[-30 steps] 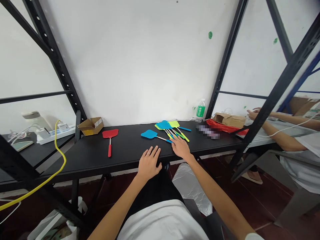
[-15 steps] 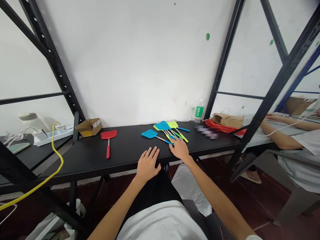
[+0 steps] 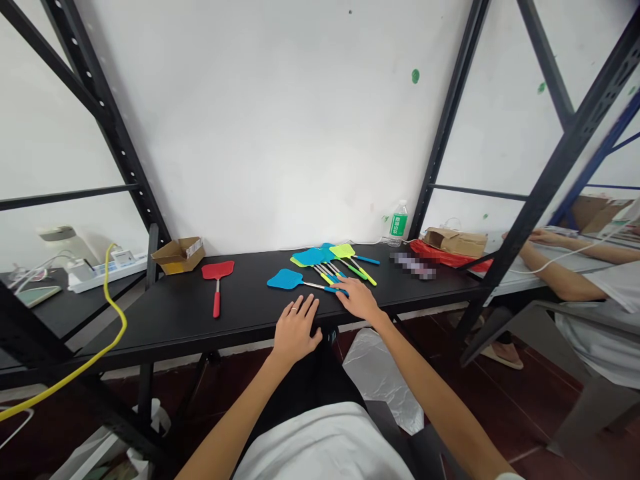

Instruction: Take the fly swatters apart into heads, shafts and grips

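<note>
"Progress, when you looked at the desk [image 3: 255,303]?"

"Partial, by my judgement. One red swatter [image 3: 218,271] lay fully apart at left, near the box [image 3: 179,256]. The pile [image 3: 315,257] sat right of centre: blue and yellow-green heads overlapping, handles slanting toward the near edge."

"Anything between the two?"

"One blue swatter [image 3: 285,279], just in front of the pile, head pointing left. I counted it half separated: head out to the side, handle end close by the others."

"Was the right hand [image 3: 357,298] gripping it?"

"Couldn't tell. Fingers lay over the handle ends and seemed to touch the blue one; no firm grip showed."

"And the left hand [image 3: 296,327]?"

"Fingers spread, palm down at the desk's front edge. Held nothing that I saw."

"What remained?"

"The pile was not parted. Heads hid one another, so no sure count. The bottle [image 3: 398,223] stood upright at back right, well apart from both hands."
</note>
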Demonstrator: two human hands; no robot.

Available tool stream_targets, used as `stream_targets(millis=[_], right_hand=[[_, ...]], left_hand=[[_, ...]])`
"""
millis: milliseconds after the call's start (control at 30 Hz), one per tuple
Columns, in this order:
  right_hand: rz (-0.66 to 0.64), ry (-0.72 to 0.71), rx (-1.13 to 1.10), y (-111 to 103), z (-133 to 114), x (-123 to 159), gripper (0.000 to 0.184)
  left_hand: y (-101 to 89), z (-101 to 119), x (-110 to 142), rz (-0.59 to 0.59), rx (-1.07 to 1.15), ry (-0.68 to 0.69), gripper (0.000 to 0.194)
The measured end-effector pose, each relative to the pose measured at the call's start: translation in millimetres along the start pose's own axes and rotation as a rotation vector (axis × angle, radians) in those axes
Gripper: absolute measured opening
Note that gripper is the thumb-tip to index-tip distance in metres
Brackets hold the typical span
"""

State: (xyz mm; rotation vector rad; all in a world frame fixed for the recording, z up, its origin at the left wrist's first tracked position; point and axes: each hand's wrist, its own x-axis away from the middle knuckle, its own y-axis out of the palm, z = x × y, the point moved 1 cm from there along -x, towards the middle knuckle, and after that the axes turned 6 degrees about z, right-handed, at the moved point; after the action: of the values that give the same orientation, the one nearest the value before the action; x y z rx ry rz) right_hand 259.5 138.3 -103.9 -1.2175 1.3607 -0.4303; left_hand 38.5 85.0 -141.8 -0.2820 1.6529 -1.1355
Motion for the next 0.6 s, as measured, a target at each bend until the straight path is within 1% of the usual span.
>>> stream_targets(millis=[133, 300, 467, 600], right_hand=[[0.013, 0.02, 0.002, -1, -4, 1, 0.038], [0.009, 0.057, 0.026, 2, -5, 1, 0.048], [-0.01, 0.11, 0.063, 10, -3, 0, 0.053], [-0.026, 0.153, 0.1, 11, -4, 0, 0.059]], left_hand=[[-0.3, 0, 0, 0.001, -0.006, -0.005, 0.065], [-0.9, 1, 0, 0.011, -0.017, 0.006, 0.065], [-1.1, 2, 0, 0.043, -0.057, 0.018, 0.064], [-0.7, 2, 0, 0.061, -0.085, 0.029, 0.063]])
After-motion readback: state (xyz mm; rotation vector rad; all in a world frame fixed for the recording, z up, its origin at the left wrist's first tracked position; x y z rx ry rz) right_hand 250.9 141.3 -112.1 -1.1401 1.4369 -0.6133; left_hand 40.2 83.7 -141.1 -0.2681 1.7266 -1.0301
